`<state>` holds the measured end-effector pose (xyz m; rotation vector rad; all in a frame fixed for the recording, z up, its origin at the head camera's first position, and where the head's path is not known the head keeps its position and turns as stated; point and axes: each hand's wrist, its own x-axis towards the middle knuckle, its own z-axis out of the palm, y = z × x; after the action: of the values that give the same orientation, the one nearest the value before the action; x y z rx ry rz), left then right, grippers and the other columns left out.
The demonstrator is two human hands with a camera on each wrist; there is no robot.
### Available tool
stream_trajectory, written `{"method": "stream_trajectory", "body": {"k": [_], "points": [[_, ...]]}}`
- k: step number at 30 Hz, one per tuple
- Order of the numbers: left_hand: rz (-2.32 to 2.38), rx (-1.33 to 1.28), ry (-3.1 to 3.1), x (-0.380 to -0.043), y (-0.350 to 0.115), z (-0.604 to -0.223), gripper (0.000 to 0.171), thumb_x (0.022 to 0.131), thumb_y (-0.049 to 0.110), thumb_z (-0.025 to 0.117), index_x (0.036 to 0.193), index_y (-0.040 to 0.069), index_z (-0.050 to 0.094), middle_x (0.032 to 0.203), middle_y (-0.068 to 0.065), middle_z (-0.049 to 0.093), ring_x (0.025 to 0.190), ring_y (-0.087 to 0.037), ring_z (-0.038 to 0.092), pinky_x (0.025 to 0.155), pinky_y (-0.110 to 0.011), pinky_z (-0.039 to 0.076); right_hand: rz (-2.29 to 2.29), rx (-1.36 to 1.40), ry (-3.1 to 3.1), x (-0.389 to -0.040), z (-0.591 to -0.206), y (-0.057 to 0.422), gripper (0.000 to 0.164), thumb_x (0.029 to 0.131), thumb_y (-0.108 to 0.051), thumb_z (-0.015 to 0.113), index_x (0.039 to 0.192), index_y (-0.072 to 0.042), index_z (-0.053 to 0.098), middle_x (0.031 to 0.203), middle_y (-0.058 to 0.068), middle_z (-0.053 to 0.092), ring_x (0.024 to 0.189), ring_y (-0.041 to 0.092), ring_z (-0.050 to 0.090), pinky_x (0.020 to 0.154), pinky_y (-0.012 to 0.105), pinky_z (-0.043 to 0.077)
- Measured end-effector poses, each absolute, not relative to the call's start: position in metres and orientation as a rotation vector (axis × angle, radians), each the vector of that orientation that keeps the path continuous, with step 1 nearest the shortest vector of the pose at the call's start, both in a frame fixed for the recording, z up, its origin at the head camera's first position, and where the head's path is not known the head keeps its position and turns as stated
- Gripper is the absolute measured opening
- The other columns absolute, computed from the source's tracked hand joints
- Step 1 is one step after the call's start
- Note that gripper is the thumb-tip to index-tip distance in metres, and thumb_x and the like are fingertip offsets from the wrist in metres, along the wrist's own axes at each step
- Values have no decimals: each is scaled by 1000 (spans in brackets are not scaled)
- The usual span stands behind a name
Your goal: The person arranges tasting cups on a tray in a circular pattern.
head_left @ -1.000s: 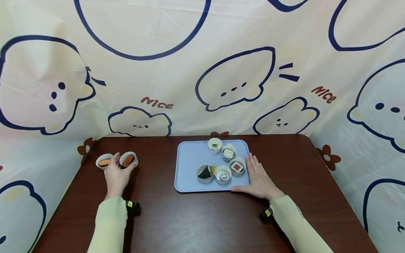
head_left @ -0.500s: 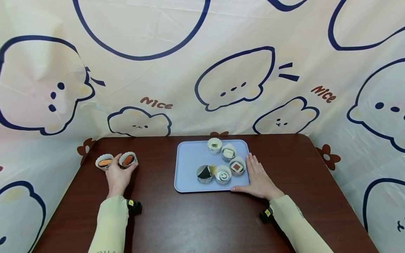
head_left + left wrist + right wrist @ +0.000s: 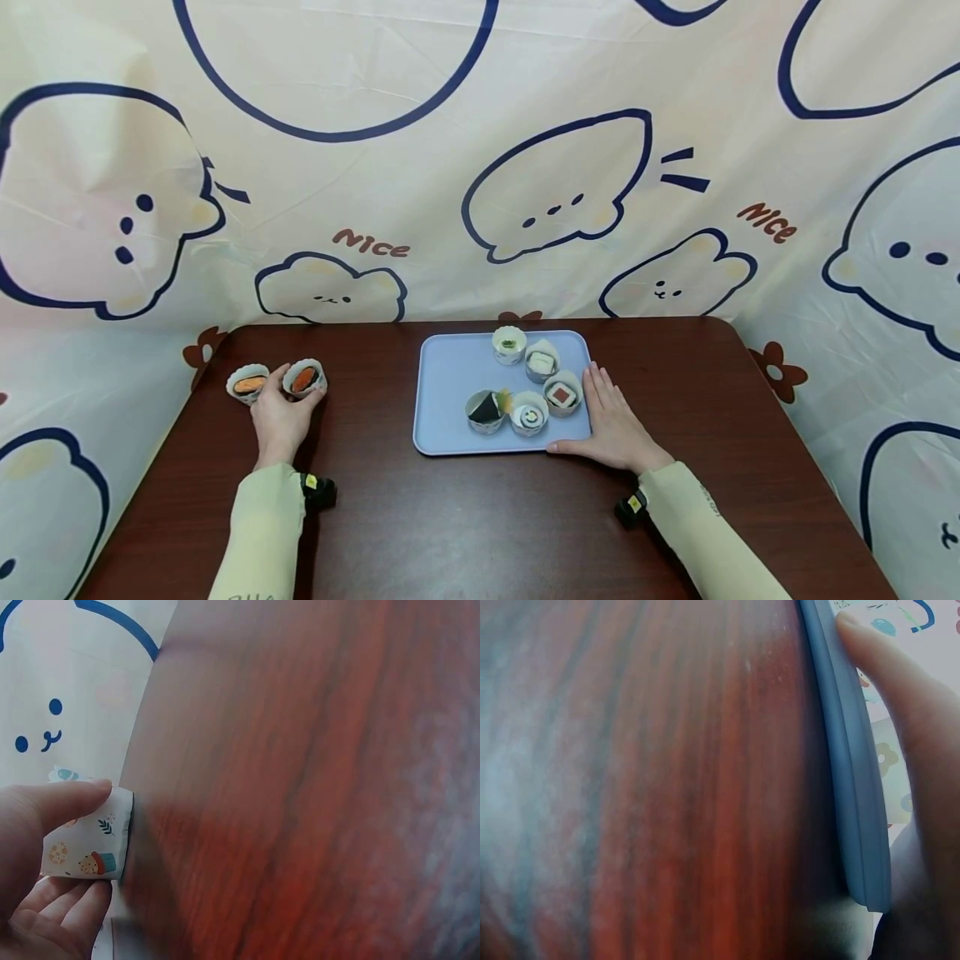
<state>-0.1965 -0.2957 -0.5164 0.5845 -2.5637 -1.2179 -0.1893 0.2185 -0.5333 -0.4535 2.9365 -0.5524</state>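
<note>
At the table's left side, my left hand (image 3: 281, 423) grips a white printed paper baking cup (image 3: 111, 838) between thumb and fingers. Inside that cup lies a sushi piece (image 3: 304, 380) with an orange-red top and a dark band. Just left of it stands a similar paper cup holding sushi with a lighter orange top (image 3: 248, 386). My right hand (image 3: 622, 429) lies with straight fingers along the right edge of a light blue tray (image 3: 448, 383), its thumb at the near right corner. Whether the gripped cup touches the table cannot be told.
Several paper cups with sushi stand on the tray's right half, among them a dark triangular piece (image 3: 489, 408) and a white roll (image 3: 530, 418). The brown table (image 3: 457, 517) ends at a printed cloth (image 3: 450, 208) behind and at both sides.
Over the last second my left hand has shifted very slightly to the right by the cup, then stayed put. The right hand and the tray have not visibly moved.
</note>
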Motion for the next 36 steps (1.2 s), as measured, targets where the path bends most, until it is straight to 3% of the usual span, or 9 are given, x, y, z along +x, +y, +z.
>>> {"method": "stream_trajectory", "body": {"k": [12,36], "points": [[-1208,578,-2553,-198,-294,-510,74,92,24,78,154,3,41,147,-26,48,135,-45,41,111,-59,32,-556,-461,2939,-191,-532,218,143,67,-94,58,162,-1,3,169,14,-6,154,31,-5,121,53,8],[-1211,515,-2521,-197,-285,-512,74,91,21,80,152,2,43,141,-26,54,123,-43,52,99,-57,44,-557,-448,2935,-190,-534,218,143,67,-94,58,163,-3,2,169,14,-6,154,31,-5,121,52,7]]}}
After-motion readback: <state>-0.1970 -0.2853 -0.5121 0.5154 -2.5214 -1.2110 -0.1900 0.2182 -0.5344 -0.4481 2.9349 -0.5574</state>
